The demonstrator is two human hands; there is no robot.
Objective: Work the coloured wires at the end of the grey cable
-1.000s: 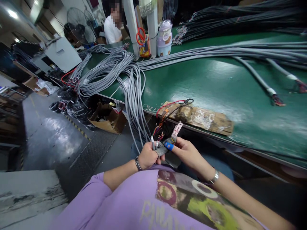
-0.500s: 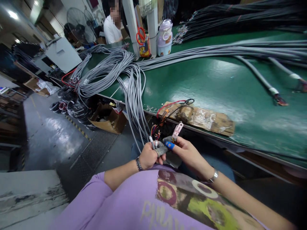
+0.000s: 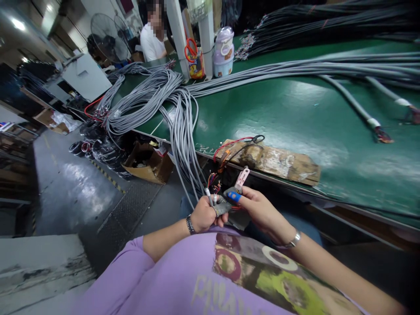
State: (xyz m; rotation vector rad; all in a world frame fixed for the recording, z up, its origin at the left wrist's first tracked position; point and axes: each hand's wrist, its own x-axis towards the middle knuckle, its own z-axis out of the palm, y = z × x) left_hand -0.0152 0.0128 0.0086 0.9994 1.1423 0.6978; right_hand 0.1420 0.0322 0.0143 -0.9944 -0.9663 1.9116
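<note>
My left hand (image 3: 204,214) is closed round grey cables (image 3: 210,200) at their ends, where white bands and loose coloured wires (image 3: 213,178) stick up. Dark wrapping covers its thumb or a finger. Close by on the right, my right hand (image 3: 259,208), blue tape on its thumb, pinches a flat pale pink strip-like tool (image 3: 243,177) with a hole in its end. What the tool's other end touches is hidden by the fingers. Thin reddish wires show between the hands. More grey cables (image 3: 182,127) hang over the table edge down to my left hand.
A worn wooden board (image 3: 275,162) with red and black leads lies at the green table's (image 3: 262,109) front edge. Coiled grey cable (image 3: 144,103), orange-handled scissors (image 3: 190,49) and a lilac cup (image 3: 224,52) are behind. A cardboard box (image 3: 147,164) sits below. A person (image 3: 152,41) is at the back.
Both hands have barely moved and keep their grips. Reddish wires now show below the right fingers, and the pink tool's end has shifted slightly left.
</note>
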